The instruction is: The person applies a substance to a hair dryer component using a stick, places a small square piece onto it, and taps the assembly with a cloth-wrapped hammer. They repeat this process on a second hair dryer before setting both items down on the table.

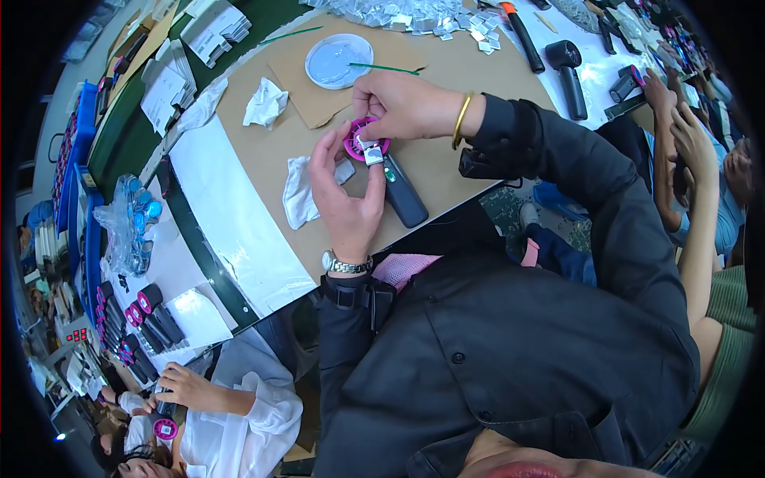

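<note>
Fan (405,191), upper-centre frame, handle slanting lower right; left hand (348,191) gripping pink head (360,148), right hand (410,105) pinched over it.

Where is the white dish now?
In the head view, the white dish lies upper left of centre, beyond the right hand; a green stick overlaps it.
</note>
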The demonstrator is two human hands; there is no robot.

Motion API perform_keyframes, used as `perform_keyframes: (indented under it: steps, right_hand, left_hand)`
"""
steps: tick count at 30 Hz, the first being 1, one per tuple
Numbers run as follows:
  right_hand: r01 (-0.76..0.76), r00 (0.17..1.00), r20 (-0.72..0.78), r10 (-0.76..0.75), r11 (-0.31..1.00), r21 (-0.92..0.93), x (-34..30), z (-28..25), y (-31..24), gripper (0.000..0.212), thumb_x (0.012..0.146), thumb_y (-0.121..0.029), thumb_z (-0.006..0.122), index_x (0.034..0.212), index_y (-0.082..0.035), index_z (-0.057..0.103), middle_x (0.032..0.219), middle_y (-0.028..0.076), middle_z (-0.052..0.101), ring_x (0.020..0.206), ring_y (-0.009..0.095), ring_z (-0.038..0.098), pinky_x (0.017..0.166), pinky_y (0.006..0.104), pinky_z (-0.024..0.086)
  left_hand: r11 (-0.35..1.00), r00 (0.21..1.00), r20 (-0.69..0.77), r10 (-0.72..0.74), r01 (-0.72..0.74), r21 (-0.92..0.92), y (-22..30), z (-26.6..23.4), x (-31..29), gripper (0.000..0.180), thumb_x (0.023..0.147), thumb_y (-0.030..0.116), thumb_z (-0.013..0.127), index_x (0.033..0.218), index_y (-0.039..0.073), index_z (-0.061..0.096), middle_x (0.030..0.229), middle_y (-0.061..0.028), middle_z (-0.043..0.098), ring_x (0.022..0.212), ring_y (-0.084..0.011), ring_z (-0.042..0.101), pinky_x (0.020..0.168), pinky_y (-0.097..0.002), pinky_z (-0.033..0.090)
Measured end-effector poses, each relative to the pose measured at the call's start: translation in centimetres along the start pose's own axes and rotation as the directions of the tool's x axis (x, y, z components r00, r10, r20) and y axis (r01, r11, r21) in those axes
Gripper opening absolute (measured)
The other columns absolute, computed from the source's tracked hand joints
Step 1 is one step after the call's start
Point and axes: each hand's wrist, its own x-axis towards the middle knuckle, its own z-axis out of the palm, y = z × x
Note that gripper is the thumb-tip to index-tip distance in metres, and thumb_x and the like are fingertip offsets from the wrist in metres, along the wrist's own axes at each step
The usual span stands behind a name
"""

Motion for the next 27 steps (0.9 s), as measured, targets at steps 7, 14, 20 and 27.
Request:
perform_keyframes:
  steps: [7, 14, 20, 27]
  right_hand:
    - [-0.129, 0.982, 0.146, 0.122, 0.991, 0.039, 1.0, -0.6, -0.2, 0.033, 0.083, -0.018, 0.091, 0.097, 0.0, 0.068, 0.079, 0.003, 0.063, 0.071, 0.013, 0.059, 0.062, 0.0316, 0.048]
    - [-0.18, 0.963, 0.214, 0.163, 0.982, 0.059, 1.2, -0.9, -0.4, 0.034, 0.082, -0.018, 0.093, 0.098, 0.001, 0.069, 0.08, 0.003, 0.065, 0.071, 0.014, 0.061, 0.061, 0.031, 0.049]
    - [-0.218, 0.942, 0.267, 0.203, 0.975, 0.029, 1.8, -0.9, -0.8, 0.034, 0.082, -0.019, 0.093, 0.098, 0.0, 0.069, 0.081, 0.005, 0.067, 0.072, 0.015, 0.063, 0.06, 0.0316, 0.049]
    - [-0.162, 0.957, 0.232, 0.177, 0.983, -0.083, 2.1, -1.1, -1.8, 0.033, 0.081, -0.017, 0.093, 0.095, -0.003, 0.067, 0.08, 0.006, 0.069, 0.067, 0.017, 0.063, 0.054, 0.0341, 0.048]
  left_hand:
    - [0.999, 1.0, -0.002, -0.01, 0.01, -0.047, 0.1, -0.1, 0.2, 0.064, 0.089, 0.004, 0.083, 0.146, -0.002, 0.053, 0.138, -0.0179, 0.065, 0.126, -0.0301, 0.065, 0.11, -0.041, 0.051]
    - [1.0, 1.0, 0.016, 0.002, -0.002, -0.002, 0.2, -0.2, 0.2, 0.064, 0.09, 0.004, 0.083, 0.145, -0.002, 0.052, 0.139, -0.0176, 0.064, 0.126, -0.0278, 0.065, 0.11, -0.0398, 0.051]
    - [0.996, 1.0, 0.003, 0.003, -0.003, -0.094, -0.5, 0.1, -0.1, 0.057, 0.089, 0.003, 0.082, 0.137, 0.0, 0.052, 0.142, -0.0204, 0.064, 0.125, -0.0309, 0.065, 0.108, -0.0409, 0.051]
    - [0.993, 0.999, 0.0, 0.037, -0.037, -0.112, -1.1, 0.3, 0.2, 0.05, 0.09, 0.002, 0.082, 0.126, 0.003, 0.049, 0.142, -0.0213, 0.064, 0.124, -0.0315, 0.065, 0.107, -0.0405, 0.051]
